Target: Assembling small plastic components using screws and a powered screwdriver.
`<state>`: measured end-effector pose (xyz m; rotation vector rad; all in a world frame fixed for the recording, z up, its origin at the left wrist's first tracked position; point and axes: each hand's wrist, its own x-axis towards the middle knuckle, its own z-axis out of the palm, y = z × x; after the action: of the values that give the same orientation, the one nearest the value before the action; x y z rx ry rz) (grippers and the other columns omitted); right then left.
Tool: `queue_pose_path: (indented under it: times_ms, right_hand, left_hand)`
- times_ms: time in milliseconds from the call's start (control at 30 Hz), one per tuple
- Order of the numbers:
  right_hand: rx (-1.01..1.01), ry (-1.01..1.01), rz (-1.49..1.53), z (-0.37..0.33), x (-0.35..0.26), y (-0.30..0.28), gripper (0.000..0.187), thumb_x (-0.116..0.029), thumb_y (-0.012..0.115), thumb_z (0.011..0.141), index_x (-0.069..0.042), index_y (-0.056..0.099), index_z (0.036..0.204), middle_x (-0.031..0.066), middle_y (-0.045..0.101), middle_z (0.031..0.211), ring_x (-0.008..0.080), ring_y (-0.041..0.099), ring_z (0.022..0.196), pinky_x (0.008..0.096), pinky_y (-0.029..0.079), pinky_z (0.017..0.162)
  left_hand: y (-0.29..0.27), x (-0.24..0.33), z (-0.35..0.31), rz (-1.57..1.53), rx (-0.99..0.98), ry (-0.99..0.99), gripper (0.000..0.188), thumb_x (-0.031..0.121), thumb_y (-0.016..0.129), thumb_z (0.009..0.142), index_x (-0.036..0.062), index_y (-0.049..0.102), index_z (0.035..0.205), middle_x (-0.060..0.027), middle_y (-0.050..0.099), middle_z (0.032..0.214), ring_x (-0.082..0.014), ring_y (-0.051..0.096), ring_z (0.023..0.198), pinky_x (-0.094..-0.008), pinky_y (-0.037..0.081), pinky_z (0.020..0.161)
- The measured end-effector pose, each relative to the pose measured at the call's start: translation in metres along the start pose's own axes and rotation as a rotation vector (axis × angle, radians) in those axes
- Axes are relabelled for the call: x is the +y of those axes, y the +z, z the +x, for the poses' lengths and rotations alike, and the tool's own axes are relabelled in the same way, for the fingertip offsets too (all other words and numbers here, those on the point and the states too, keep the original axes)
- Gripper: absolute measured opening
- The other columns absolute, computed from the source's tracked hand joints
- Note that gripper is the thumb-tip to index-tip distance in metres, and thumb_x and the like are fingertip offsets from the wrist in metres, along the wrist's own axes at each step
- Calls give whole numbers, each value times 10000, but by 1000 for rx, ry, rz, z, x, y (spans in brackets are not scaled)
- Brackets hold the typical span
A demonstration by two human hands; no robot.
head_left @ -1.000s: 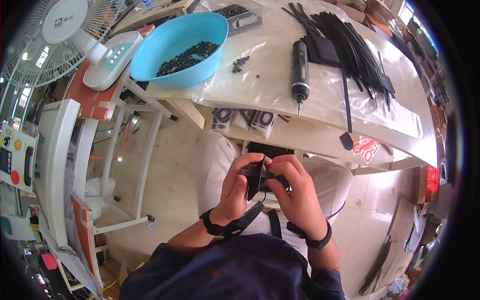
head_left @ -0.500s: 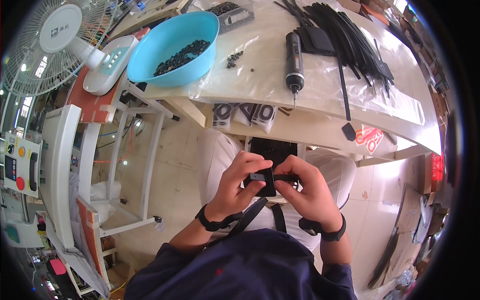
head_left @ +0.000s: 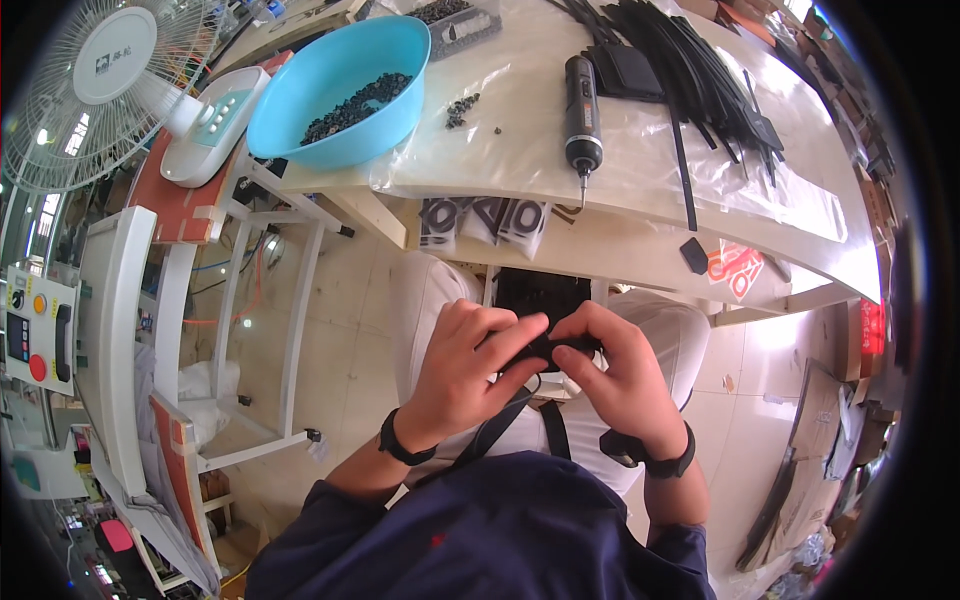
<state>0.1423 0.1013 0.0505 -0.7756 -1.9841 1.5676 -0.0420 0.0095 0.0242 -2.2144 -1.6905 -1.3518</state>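
Observation:
In front of my lap, both hands meet around a black strap (head_left: 541, 350) with a flat end, mostly hidden by my fingers. My left hand (head_left: 470, 362) has its thumb and forefinger closed on the flat end. My right hand (head_left: 622, 378) pinches the strap from the other side, fingers bent over it. Beyond my hands, a dark electric screwdriver (head_left: 581, 115) lies on the table with its bit toward me. A bundle of similar black straps (head_left: 690, 75) is to its right. Small black parts (head_left: 460, 110) lie loose to its left.
A blue basin (head_left: 400, 50) of small black parts stands at the table's left, with a clear box (head_left: 470, 32) of parts behind. A white fan (head_left: 115, 60) stands far left. Printed bags (head_left: 480, 225) sit under the tabletop (head_left: 500, 170). Cardboard (head_left: 800, 470) leans at right.
My left hand has turned and its fingers now cover the flat black end, which showed plainly before with a grey piece on it. My right hand keeps its pinch. The view has shifted slightly.

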Motion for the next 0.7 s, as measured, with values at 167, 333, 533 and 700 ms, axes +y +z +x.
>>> queue_pose_path:
  times_ms: [167, 333, 533, 700]
  right_hand:
    - [-93, 114, 64, 4, 2, -5, 139, -63, 663, 902, 12, 642, 1018, 59, 645, 883, 126, 580, 790, 276, 481, 721]
    - [-109, 178, 195, 4, 4, -7, 115, -66, 625, 942, 10, 640, 1027, 27, 658, 905, 81, 563, 824, 253, 475, 743]
    - [-123, 235, 249, 6, 6, -11, 108, -51, 586, 967, 13, 629, 1043, 3, 634, 891, 60, 559, 840, 230, 468, 760]
    - [-130, 254, 356, 6, 2, -14, 112, -37, 602, 957, 1, 622, 1060, -4, 629, 946, 52, 567, 877, 219, 465, 782]
  left_hand:
    - [-11, -2, 11, -415, -317, -386, 327, 130, 792, 803, 28, 676, 1091, -106, 665, 931, -264, 615, 860, -333, 487, 786]
    - [-15, -4, 23, -610, -500, -632, 162, 118, 727, 880, -19, 698, 961, -90, 709, 821, -141, 643, 735, -281, 479, 672]
    - [-13, 0, 18, -844, -495, -844, 148, 89, 704, 901, -22, 693, 998, 9, 670, 815, -26, 567, 748, -200, 448, 652]
    - [-13, 0, 16, -907, -494, -859, 159, 71, 695, 900, -33, 678, 1019, 12, 659, 829, -25, 561, 746, -194, 444, 647]
